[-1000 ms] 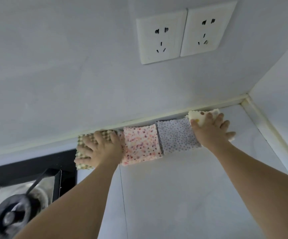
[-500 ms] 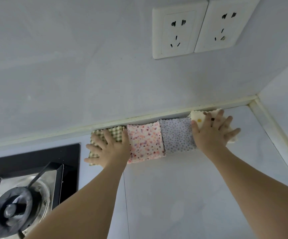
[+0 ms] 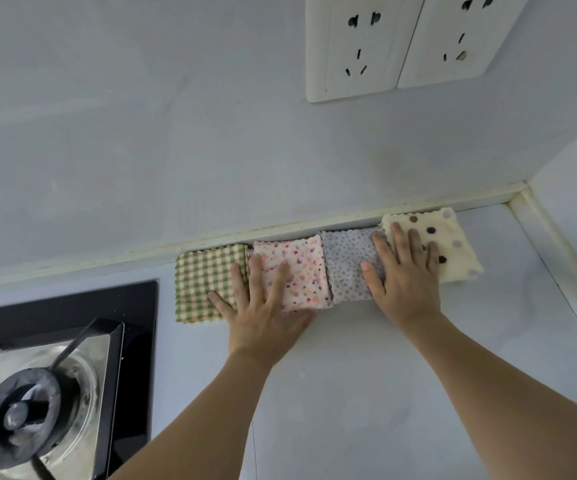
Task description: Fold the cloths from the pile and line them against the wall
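Row of four folded cloths, centre of frame, long axis left-right along the wall (image 3: 211, 133), back edges at the seam. Left to right: green check cloth (image 3: 204, 278), pink floral cloth (image 3: 297, 268), grey dotted cloth (image 3: 346, 258), cream spotted cloth (image 3: 449, 237).

Left hand (image 3: 263, 306): flat, fingers straight, spanning check and floral. Right hand (image 3: 401, 271): flat, spanning grey and cream. Neither grasps anything.

Judgement: row lies directly ahead of both palms; any squaring push goes toward the wall.

No pile visible. No legible writing or brands.
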The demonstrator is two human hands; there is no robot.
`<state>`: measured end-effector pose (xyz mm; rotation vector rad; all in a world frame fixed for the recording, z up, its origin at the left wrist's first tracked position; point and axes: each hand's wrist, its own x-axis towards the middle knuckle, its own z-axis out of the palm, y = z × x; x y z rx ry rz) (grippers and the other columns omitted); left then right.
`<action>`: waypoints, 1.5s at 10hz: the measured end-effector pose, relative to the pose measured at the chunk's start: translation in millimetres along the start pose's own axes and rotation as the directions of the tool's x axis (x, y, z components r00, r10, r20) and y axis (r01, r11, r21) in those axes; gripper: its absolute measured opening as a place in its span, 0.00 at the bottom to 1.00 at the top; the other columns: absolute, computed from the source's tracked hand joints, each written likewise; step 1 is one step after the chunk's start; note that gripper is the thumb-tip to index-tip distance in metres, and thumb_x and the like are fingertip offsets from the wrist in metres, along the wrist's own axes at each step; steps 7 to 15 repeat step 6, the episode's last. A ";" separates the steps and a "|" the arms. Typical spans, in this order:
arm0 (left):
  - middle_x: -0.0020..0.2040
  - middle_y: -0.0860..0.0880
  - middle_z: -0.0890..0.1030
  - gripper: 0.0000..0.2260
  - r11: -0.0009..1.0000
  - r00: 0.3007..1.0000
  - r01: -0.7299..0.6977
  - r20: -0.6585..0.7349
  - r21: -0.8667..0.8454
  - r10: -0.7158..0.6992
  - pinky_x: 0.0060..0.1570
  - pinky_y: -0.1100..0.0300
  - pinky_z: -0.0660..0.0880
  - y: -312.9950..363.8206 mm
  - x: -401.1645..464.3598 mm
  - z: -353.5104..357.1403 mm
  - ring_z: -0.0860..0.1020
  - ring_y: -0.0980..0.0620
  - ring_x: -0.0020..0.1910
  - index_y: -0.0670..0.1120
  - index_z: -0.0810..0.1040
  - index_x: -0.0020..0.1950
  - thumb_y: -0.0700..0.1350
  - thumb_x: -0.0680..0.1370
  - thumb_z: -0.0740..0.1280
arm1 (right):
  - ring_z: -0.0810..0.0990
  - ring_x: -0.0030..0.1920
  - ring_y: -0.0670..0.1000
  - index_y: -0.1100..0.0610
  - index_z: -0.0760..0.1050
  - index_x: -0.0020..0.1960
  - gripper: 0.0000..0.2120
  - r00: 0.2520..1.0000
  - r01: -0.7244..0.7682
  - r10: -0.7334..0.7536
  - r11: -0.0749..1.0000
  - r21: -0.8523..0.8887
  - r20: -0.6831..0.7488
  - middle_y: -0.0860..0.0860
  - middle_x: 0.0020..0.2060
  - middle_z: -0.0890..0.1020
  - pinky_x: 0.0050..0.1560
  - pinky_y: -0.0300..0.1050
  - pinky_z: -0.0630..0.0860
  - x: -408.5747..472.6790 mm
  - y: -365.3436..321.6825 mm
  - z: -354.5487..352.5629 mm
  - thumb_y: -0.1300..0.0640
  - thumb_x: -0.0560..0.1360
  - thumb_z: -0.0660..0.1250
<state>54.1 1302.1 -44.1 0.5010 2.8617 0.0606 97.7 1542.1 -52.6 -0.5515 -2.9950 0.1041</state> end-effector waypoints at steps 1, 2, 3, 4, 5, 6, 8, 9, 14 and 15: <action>0.78 0.48 0.35 0.38 1.000 1.000 0.022 -0.012 -0.006 -0.022 0.63 0.23 0.39 1.9 7.5 2.1 0.34 0.36 0.75 0.63 0.41 0.76 0.77 0.71 0.48 | 0.67 0.69 0.66 0.55 0.72 0.69 0.29 0.999 -0.017 0.017 1.000 -0.025 -0.029 0.59 0.71 0.69 0.69 0.67 0.58 3.5 -1.7 3.7 0.39 0.79 0.50; 0.78 0.48 0.36 0.37 0.999 0.999 0.032 -0.001 0.004 -0.032 0.63 0.22 0.41 5.4 12.4 1.7 0.35 0.36 0.75 0.63 0.41 0.76 0.75 0.72 0.47 | 0.66 0.69 0.65 0.55 0.71 0.69 0.28 0.998 -0.030 0.027 0.998 -0.046 -0.052 0.58 0.71 0.68 0.69 0.67 0.57 5.7 -2.5 8.0 0.39 0.79 0.49; 0.78 0.48 0.35 0.36 0.999 0.999 0.035 0.008 0.007 -0.035 0.63 0.22 0.40 5.7 12.5 2.2 0.34 0.36 0.75 0.63 0.41 0.76 0.75 0.72 0.46 | 0.65 0.70 0.66 0.55 0.71 0.69 0.28 0.998 -0.041 0.037 0.997 -0.058 -0.058 0.58 0.72 0.68 0.69 0.67 0.56 5.9 -4.5 8.2 0.39 0.79 0.50; 0.78 0.49 0.35 0.37 0.999 0.999 0.039 0.027 0.009 -0.039 0.64 0.23 0.40 6.2 11.1 -2.0 0.33 0.37 0.75 0.62 0.40 0.76 0.75 0.72 0.45 | 0.64 0.70 0.66 0.56 0.70 0.70 0.28 0.996 -0.038 0.033 0.997 -0.065 -0.077 0.59 0.72 0.67 0.70 0.68 0.54 3.7 -5.8 5.3 0.40 0.79 0.52; 0.78 0.51 0.33 0.38 0.999 0.998 0.042 0.053 0.007 -0.042 0.64 0.24 0.39 6.6 5.2 -11.6 0.32 0.39 0.75 0.62 0.37 0.76 0.77 0.70 0.42 | 0.65 0.70 0.65 0.57 0.70 0.70 0.27 0.994 -0.020 0.015 0.999 -0.045 -0.109 0.59 0.71 0.68 0.71 0.67 0.56 -0.3 -3.5 -3.5 0.42 0.79 0.52; 0.78 0.52 0.32 0.40 1.000 0.998 -0.003 0.064 0.024 0.002 0.64 0.25 0.38 7.8 -2.4 -27.5 0.30 0.41 0.75 0.62 0.35 0.76 0.78 0.69 0.40 | 0.64 0.71 0.64 0.58 0.69 0.70 0.26 0.988 -0.038 0.043 0.999 0.031 -0.148 0.59 0.72 0.67 0.71 0.65 0.56 -7.5 -13.6 -22.8 0.44 0.80 0.52; 0.78 0.52 0.32 0.40 1.000 0.998 -0.003 0.064 0.024 0.002 0.64 0.25 0.38 7.8 -2.4 -27.5 0.30 0.41 0.75 0.62 0.35 0.76 0.78 0.69 0.40 | 0.64 0.71 0.64 0.58 0.69 0.70 0.26 0.988 -0.038 0.043 0.999 0.031 -0.148 0.59 0.72 0.67 0.71 0.65 0.56 -7.5 -13.6 -22.8 0.44 0.80 0.52; 0.78 0.52 0.32 0.40 1.000 0.998 -0.003 0.064 0.024 0.002 0.64 0.25 0.38 7.8 -2.4 -27.5 0.30 0.41 0.75 0.62 0.35 0.76 0.78 0.69 0.40 | 0.64 0.71 0.64 0.58 0.69 0.70 0.26 0.988 -0.038 0.043 0.999 0.031 -0.148 0.59 0.72 0.67 0.71 0.65 0.56 -7.5 -13.6 -22.8 0.44 0.80 0.52; 0.78 0.52 0.32 0.40 1.000 0.998 -0.003 0.064 0.024 0.002 0.64 0.25 0.38 7.8 -2.4 -27.5 0.30 0.41 0.75 0.62 0.35 0.76 0.78 0.69 0.40 | 0.64 0.71 0.64 0.58 0.69 0.70 0.26 0.988 -0.038 0.043 0.999 0.031 -0.148 0.59 0.72 0.67 0.71 0.65 0.56 -7.5 -13.6 -22.8 0.44 0.80 0.52; 0.78 0.52 0.32 0.40 1.000 0.998 -0.003 0.064 0.024 0.002 0.64 0.25 0.38 7.8 -2.4 -27.5 0.30 0.41 0.75 0.62 0.35 0.76 0.78 0.69 0.40 | 0.64 0.71 0.64 0.58 0.69 0.70 0.26 0.988 -0.038 0.043 0.999 0.031 -0.148 0.59 0.72 0.67 0.71 0.65 0.56 -7.5 -13.6 -22.8 0.44 0.80 0.52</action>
